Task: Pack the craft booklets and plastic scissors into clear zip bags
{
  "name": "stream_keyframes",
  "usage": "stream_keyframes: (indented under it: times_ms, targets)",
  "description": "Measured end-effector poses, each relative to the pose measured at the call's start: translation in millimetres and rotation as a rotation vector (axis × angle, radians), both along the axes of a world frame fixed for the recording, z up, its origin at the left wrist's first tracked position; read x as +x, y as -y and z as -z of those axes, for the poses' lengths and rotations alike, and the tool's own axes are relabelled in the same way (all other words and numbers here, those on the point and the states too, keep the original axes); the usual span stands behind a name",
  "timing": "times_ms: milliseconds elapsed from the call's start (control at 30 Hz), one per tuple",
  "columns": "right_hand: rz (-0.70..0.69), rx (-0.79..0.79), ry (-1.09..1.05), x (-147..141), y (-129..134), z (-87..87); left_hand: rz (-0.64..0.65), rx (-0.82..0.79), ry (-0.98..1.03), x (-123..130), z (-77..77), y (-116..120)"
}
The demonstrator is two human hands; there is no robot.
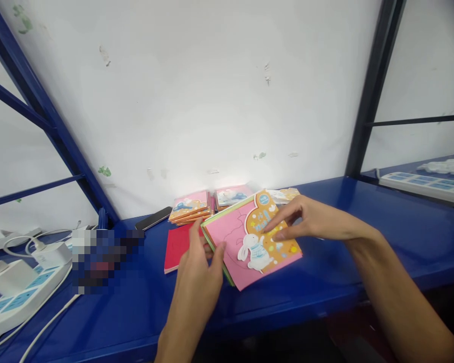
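My left hand (pixel 200 282) is closed on the lower left edge of a stack of coloured craft paper (pixel 230 229), its thumb over the front. The sheets are tilted above the table, with pink in front and green, orange and white edges behind. On the right part of the pink sheet lies an orange printed card (pixel 283 247) with a white rabbit in a blue striped top. My right hand (pixel 298 219) has thumb and index finger bent close together against this card. Its other fingers are partly hidden behind the index finger.
Behind stand piles of similar craft paper packs (pixel 189 205), (pixel 230 195). Red paper (pixel 176 247) lies left of my left hand, a dark phone (pixel 153 218) beyond it. A power strip (pixel 22 295) with chargers and cables is at left; blue frame posts flank the table (pixel 136 312).
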State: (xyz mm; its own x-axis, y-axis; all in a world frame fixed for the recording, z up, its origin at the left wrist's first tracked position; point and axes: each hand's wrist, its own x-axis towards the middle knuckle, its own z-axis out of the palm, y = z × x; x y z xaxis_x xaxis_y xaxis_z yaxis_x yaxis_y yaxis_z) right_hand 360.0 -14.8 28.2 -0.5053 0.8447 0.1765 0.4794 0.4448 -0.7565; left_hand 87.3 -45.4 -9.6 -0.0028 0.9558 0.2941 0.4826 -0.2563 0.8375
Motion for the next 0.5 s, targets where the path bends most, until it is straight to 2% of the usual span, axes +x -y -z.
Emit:
stream_keyframes:
  times_ms: [100, 200, 267, 367, 500]
  targets:
    - [0.007, 0.024, -0.07, -7.0, -2.8, 2.5, 0.02, 0.108, 0.149, -3.2, -5.1, 0.8]
    - [-0.029, 0.051, 0.003, -12.6, -5.2, 5.2, -0.057, 0.174, 0.047, -4.2, -7.4, 2.2]
    - [-0.098, 0.053, 0.083, -14.3, -5.5, 6.5, -0.06, 0.198, -0.007, -4.4, -5.7, -0.3]
    - [-0.158, 0.054, 0.137, -14.5, -4.5, 7.1, 0.022, 0.177, 0.072, -2.3, -0.4, -7.6]
    - [-0.182, 0.054, 0.151, -14.4, -3.2, 7.1, 0.158, 0.081, 0.357, 9.1, 9.5, -14.4]
